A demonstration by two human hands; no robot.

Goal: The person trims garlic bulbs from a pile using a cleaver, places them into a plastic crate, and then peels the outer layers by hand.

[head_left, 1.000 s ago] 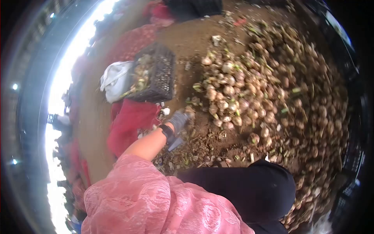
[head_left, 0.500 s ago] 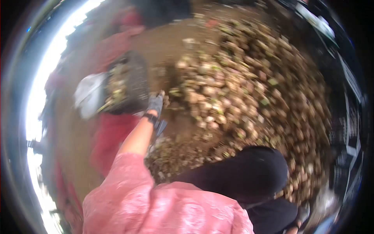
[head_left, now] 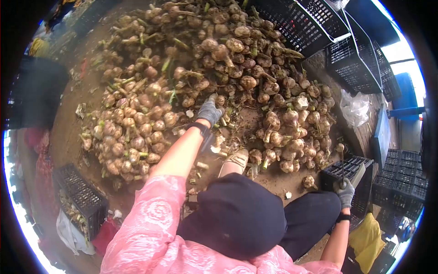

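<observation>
My left hand (head_left: 210,112), in a grey glove, reaches into the heap of garlic (head_left: 137,123). Its fingers and thumb are apart around a single garlic bulb (head_left: 220,100) at the fingertips. My right hand (head_left: 346,194), also gloved, is at lower right beside my knee, closed around the lower end of a thin upright metal tool (head_left: 342,166). Right behind that tool stands a black slotted crate (head_left: 353,166) with a pale strip along its edge. Many bulbs still carry cut stems and dirt.
Black plastic crates (head_left: 351,64) stand at upper right, with clear plastic film (head_left: 355,107) below them. Another crate (head_left: 80,187) holding trimmings is at lower left, near a white bag (head_left: 73,235). Yellow cloth (head_left: 367,242) hangs at lower right. Stem pieces litter the ground by my shoe (head_left: 238,157).
My view has swung right from the left-hand crate to the garlic heap. My left hand has moved from beside that crate to among the bulbs. My right hand has come into view.
</observation>
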